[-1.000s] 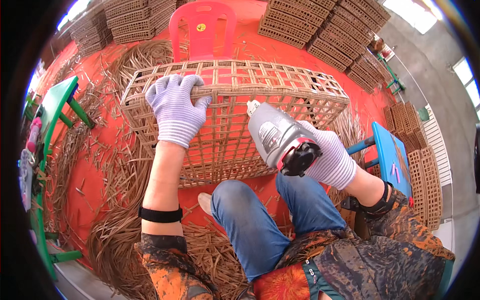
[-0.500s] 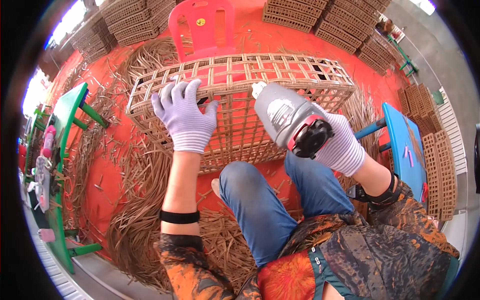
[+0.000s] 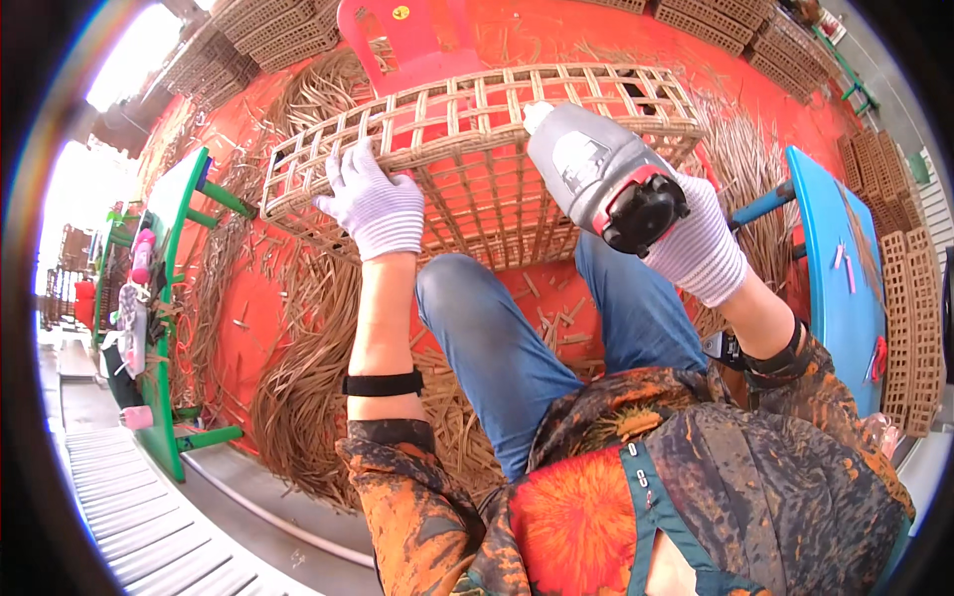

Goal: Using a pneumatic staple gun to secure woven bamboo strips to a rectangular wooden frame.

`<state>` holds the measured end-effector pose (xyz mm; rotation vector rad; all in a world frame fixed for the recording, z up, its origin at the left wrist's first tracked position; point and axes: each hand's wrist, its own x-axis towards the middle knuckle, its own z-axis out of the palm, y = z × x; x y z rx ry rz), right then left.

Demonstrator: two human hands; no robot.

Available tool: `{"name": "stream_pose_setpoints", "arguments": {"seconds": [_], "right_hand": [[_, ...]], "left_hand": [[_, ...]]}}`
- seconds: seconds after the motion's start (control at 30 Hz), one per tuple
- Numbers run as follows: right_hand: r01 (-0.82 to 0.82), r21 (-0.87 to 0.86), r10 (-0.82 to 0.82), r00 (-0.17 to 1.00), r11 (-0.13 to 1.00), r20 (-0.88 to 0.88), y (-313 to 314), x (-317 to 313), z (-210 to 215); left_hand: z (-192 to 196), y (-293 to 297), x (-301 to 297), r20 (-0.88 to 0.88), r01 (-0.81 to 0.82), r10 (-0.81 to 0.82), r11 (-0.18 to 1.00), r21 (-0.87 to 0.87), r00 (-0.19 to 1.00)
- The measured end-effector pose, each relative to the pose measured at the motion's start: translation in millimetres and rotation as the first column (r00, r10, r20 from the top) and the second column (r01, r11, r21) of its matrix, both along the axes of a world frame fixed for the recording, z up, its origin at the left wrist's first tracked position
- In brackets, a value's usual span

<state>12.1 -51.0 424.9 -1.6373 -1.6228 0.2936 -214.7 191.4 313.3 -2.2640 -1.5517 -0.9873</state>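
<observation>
A long wicker basket of open brown lattice stands across in front of my knees, its thicker woven rim turned toward me. My left hand, in a white-and-purple striped glove, is closed over that rim near its left end; part of the fingers is hidden behind the strands. In my right hand, gloved alike, is a grey nail gun with a black round cap and a red ring. Its pale nose lies at the rim, right of the middle; from here I cannot tell if it touches. The trigger finger is hidden.
A red plastic chair stands beyond the basket. On the left is a green-legged table; on the right, a blue stool. Loose strips litter the red floor, and stacked woven crates stand behind.
The whole view has tilted, so the basket and hands sit higher in it. The nail gun's nose has shifted a little right along the rim. My left fingers are less spread.
</observation>
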Motion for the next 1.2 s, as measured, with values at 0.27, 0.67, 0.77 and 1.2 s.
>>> {"name": "stream_pose_setpoints", "arguments": {"seconds": [0.27,0.67,0.77,1.2], "right_hand": [[-0.032,0.058,0.038,0.993,0.998,-0.114,-3,15,-17],[0.111,-0.044,-0.11,0.994,0.993,0.023,-23,39,-6],[0.123,-0.02,-0.122,0.99,0.992,0.075,-28,41,-7],[0.108,-0.044,-0.106,0.994,0.993,0.039,-39,51,-10]], "left_hand": [[10,-1,-17,0.047,0.086,-0.086,0.996,-0.004,0.995],[-12,-34,4,0.91,0.244,0.231,0.914,-0.323,0.343],[-22,-26,-2,0.92,0.344,0.275,0.866,-0.364,0.281],[19,-39,22,0.777,0.087,0.339,0.89,-0.448,0.531]]}}
